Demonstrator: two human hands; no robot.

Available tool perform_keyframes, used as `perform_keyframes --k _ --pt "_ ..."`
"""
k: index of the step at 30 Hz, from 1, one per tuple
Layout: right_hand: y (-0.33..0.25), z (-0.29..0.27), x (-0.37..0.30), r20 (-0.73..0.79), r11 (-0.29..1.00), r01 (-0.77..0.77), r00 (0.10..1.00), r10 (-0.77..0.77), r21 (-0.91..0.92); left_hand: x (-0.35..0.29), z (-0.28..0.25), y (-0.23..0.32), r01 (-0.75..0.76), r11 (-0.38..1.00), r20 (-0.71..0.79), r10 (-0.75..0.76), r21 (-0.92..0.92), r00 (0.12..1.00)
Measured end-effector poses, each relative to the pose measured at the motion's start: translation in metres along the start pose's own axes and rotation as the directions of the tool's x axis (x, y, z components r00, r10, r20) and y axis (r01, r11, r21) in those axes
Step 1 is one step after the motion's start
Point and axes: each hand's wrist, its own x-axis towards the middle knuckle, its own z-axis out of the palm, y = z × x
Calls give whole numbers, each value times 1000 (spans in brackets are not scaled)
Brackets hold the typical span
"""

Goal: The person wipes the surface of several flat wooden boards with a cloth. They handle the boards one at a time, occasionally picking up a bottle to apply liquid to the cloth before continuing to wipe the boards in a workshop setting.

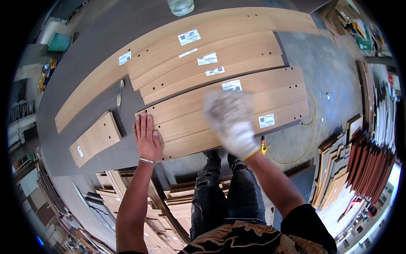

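My bare left hand (pixel 146 137), with a bracelet at its wrist, lies flat with fingers stretched on the left end of the near group of wood-grain boards (pixel 186 112). A white glove with a yellow cuff edge covers my right hand (pixel 236 122), which is over the middle of these boards. Motion smears its fingers into a greyish-beige blur, so I cannot tell whether a cloth is in it. Several narrow boards lie side by side here, with dark holes near their ends. White labels (pixel 266 120) are stuck on them, one just beyond the glove.
More labelled boards (pixel 169 63) lie farther back on the dark table (pixel 95 95). A short board (pixel 96 139) and a brush (pixel 120 93) are at the left. A clear jar (pixel 181 6) stands at the far edge. A yellow hose (pixel 314 127) with an air gun (pixel 264 146) hangs at the right.
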Motion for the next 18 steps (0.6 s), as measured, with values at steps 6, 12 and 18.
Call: perform_keyframes --k 6,12,18 --pt "245 -69 34 -270 852 -517 834 481 -80 42 8 113 22 997 -67 -27 -78 997" --pt "172 -98 75 92 84 -269 581 809 959 72 25 183 67 993 16 -66 -97 998" --pt "89 -126 174 -144 540 -237 809 571 807 51 24 179 46 993 40 -42 -105 998"
